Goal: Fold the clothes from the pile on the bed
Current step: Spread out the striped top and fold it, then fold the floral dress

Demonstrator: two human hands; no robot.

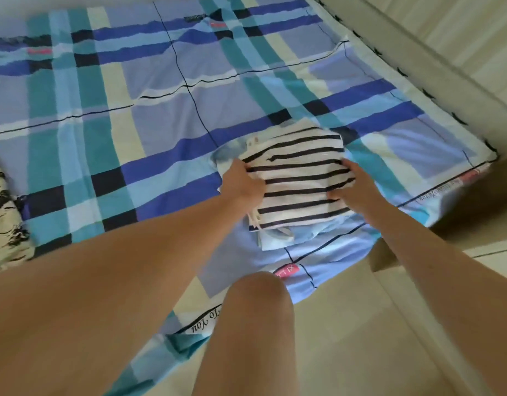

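A folded white garment with black stripes lies on top of a folded light blue garment near the bed's right front corner. My left hand grips the striped garment's left edge, fingers tucked under it. At its right edge my right hand grips it, thumb on top. Both forearms reach in from the bottom of the view.
The bed is covered by a blue, teal and cream plaid sheet. A cream cloth with black pattern lies at the left edge. My knee is at the bed's front edge. A beige wall runs along the right, tiled floor below.
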